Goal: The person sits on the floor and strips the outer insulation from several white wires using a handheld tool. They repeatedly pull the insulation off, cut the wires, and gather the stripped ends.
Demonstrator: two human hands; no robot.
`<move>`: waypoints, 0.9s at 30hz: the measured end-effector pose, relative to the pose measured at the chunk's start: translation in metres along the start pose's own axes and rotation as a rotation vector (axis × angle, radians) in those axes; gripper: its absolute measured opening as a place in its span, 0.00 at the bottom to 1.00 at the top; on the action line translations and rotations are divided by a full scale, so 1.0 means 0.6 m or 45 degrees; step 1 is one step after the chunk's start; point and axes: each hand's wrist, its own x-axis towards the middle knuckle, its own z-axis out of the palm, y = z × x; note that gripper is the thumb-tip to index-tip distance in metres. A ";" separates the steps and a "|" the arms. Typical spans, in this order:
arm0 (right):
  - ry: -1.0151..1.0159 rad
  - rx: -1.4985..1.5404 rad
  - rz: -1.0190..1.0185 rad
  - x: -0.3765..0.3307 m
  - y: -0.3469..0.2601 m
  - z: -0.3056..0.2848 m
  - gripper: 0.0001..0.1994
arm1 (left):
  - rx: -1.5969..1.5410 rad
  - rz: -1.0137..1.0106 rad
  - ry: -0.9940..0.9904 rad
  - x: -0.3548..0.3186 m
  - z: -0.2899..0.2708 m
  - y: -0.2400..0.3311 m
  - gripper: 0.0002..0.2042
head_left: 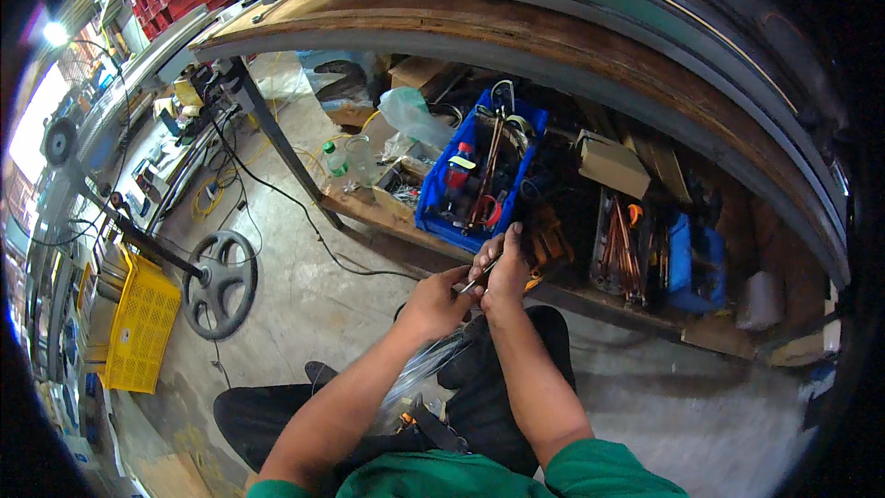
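Observation:
In front of my knees my two hands meet, close to the lower shelf. My right hand [503, 275] is closed with its thumb pointing up, around a thin, dark metallic rod-like piece [472, 285]. The fingers of my left hand [437, 304] pinch the lower end of that same piece; its exact kind is too small to make out. Below my left wrist, a bundle of clear plastic or fine strands [422, 371] lies between my legs. A dark tool with an orange part [406, 419] rests at my lap.
A blue crate [430, 219] of tools and a red-capped bottle stands on the lower shelf. Right of it are a cardboard box [612, 164], copper-coloured rods [619, 254] and a blue bin [693, 263]. A handwheel [219, 284] and a yellow basket [140, 327] stand left. A black cable crosses the floor.

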 end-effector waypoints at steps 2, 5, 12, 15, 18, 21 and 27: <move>-0.020 0.056 0.000 -0.009 -0.006 0.006 0.26 | -0.138 -0.088 -0.116 0.001 -0.010 0.010 0.20; 0.101 -0.056 0.030 -0.014 -0.022 0.014 0.26 | -0.543 -0.238 -0.315 -0.012 -0.027 0.027 0.14; 0.066 0.021 -0.081 -0.010 -0.004 0.017 0.26 | 0.513 -0.122 -0.276 -0.052 -0.061 0.081 0.15; 0.005 0.021 -0.149 -0.015 0.000 0.021 0.26 | 0.795 0.111 -0.094 -0.084 -0.046 0.051 0.16; 0.060 -0.005 -0.156 -0.026 -0.012 0.034 0.26 | 0.687 0.067 -0.028 -0.119 -0.041 0.035 0.15; 0.017 0.007 -0.210 -0.036 -0.021 0.049 0.24 | 0.672 -0.057 -0.032 -0.167 -0.039 0.030 0.15; 0.001 0.148 -0.293 -0.045 -0.086 0.089 0.24 | 0.565 0.026 0.258 -0.248 -0.014 -0.062 0.13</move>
